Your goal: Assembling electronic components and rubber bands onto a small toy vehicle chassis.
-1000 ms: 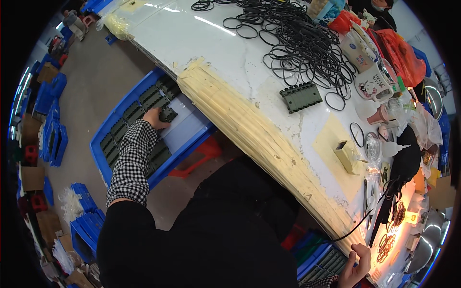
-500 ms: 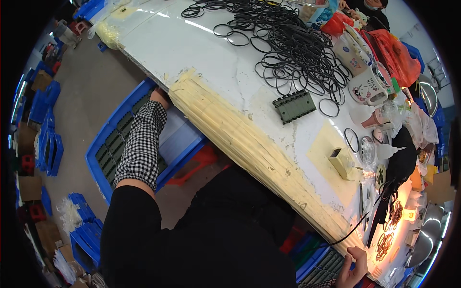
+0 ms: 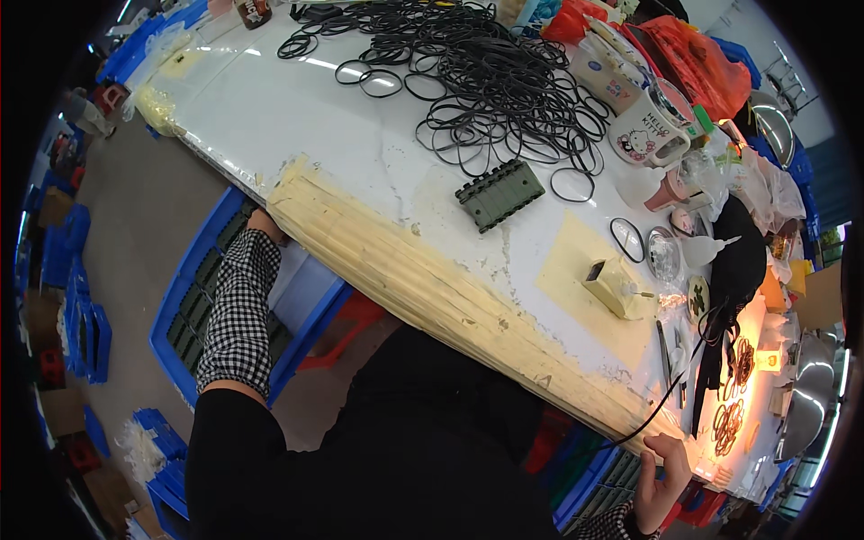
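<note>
Left hand (image 3: 266, 221) down in blue crate (image 3: 184, 288), tucked under taped table edge (image 3: 387, 261) — grip hidden, cannot tell. Right hand (image 3: 664, 468) far off, fingers loosely curled by black cable (image 3: 670, 389), apparently holding nothing — left nearer crate.

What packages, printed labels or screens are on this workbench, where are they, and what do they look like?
White mug: far right of the bench, round, with a cartoon print in red and black.
White carton: behind the mug, boxy, small coloured print.
Red plastic bags: back right corner, crumpled.
No screens show.
</note>
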Demonstrator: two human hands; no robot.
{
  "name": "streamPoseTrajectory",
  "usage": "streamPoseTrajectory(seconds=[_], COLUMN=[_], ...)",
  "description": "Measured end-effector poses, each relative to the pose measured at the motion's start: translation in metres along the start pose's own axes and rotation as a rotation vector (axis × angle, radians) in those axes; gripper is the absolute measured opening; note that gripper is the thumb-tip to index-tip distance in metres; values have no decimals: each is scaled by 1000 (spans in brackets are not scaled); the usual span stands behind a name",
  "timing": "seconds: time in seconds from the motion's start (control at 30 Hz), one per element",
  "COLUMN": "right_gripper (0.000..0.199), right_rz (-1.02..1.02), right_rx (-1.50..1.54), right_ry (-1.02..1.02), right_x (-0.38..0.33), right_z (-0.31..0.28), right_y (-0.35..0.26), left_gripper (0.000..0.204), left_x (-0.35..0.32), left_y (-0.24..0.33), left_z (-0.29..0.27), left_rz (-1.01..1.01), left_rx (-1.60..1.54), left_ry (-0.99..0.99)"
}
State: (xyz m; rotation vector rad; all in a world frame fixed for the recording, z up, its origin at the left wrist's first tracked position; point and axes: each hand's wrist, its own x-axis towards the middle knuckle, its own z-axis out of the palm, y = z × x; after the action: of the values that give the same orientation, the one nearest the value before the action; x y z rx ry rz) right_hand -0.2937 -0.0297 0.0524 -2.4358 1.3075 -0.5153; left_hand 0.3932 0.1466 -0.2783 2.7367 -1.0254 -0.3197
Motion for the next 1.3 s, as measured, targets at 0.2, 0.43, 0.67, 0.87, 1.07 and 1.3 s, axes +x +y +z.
streamPoseTrajectory(seconds=[0.2,0.43,0.67,0.87,1.07,1.3], right_gripper=[8,14,18,19,19,20], right_rz=[-7,-21,-95,-38,3,32], right_rx=[-26,22,51,12,1,35], right_ry=[-6,-1,-2,47,49,42], right_x=[-4,13,14,-8,-12,-4], right_z=[-6,-3,3,-5,-6,-2], right_y=[5,12,8,12,19,24], left_gripper=[66,39,70,62,47,42], left_x=[-83,-168,-116,-64,-67,-39], left_y=[-9,73,246,392,469,463], left_z=[-36,-163,-257,-244,-220,-227], left_rz=[-475,-142,607,1295,1640,1723], left_rx=[-989,-1486,-901,-160,516,627], left_ry=[100,237,-312,-629,-548,-437])
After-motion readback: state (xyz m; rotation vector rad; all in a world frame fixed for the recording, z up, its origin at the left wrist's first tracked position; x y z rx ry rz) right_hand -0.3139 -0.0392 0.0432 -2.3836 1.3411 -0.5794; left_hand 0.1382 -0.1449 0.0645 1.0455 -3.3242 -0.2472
